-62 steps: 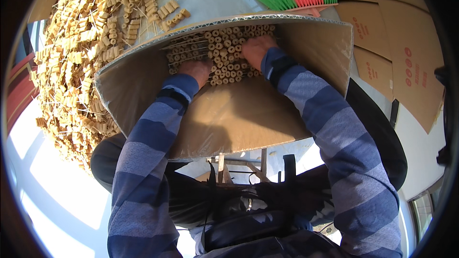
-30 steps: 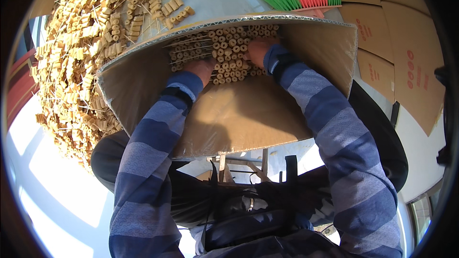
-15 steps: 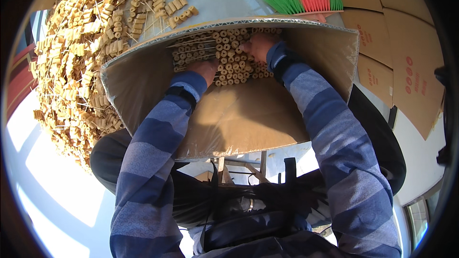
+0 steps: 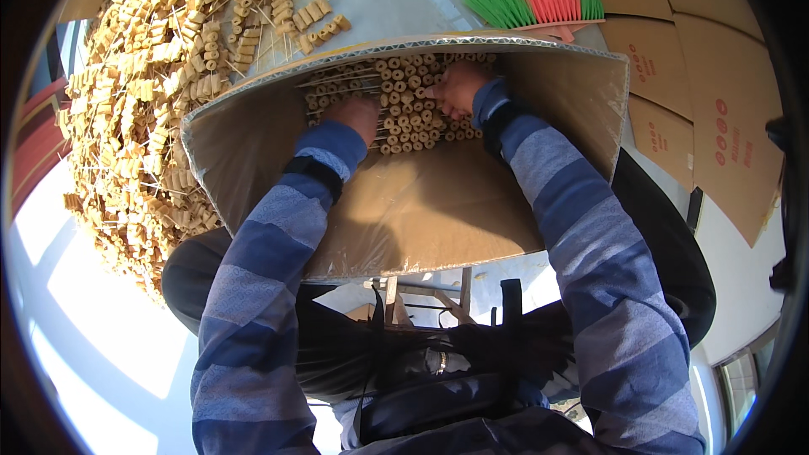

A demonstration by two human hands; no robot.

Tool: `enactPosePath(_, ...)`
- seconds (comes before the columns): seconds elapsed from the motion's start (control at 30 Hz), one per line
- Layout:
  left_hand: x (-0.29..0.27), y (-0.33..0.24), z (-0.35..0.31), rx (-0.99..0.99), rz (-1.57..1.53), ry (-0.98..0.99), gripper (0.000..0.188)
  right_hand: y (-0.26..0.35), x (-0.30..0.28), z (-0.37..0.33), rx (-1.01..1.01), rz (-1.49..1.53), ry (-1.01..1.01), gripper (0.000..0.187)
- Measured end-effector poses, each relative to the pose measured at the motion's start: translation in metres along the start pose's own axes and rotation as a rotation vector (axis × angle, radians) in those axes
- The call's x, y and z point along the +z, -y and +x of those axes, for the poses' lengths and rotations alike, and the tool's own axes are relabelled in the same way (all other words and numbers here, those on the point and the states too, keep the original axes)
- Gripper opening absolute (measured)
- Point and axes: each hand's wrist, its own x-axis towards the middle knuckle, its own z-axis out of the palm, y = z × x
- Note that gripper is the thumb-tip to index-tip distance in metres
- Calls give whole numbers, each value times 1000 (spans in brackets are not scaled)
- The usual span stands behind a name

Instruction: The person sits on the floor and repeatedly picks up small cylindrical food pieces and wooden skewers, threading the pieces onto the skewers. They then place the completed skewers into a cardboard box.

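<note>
A cardboard box [image 4: 438,211] with clear plastic over its walls stands open in front of me. Inside, tan hollow rolls on thin sticks [image 4: 410,122] lie in stacked rows, round ends showing. Toward the left, bare sticks [image 4: 345,80] stick out of the rows. My left hand [image 4: 354,116] rests over the left part of the stack, rounded and closed; its fingertips are hidden. At the right of the stack, my right hand [image 4: 461,88] has bent fingers pressed against the skewered rolls, its fingertips pointing left.
A large heap of skewered rolls [image 4: 143,118] spreads along the left, with several loose skewers [image 4: 316,21] behind the box. A green and pink brush [image 4: 539,2] lies at the back right. Flattened cardboard sheets [image 4: 729,109] lie on the right.
My left hand has moved slightly up and left over the stack. My right hand has shifted a little downward, and more of its fingers show against the rolls.
</note>
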Motion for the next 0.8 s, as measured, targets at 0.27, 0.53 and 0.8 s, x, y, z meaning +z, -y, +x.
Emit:
enactPosePath(0.27, 23, 10, 10, -89, -55, -52, 25, 8, -7, -10, -7, -61, 28, 41)
enactPosePath(0.53, 21, 12, 15, 0, -195, -93, 20, 7, -9, -3, 34, 14, 44, 41)
enactPosePath(0.8, 12, 6, 4, -27, -171, -133, 12, 11, -12, -5, 23, -13, 47, 40)
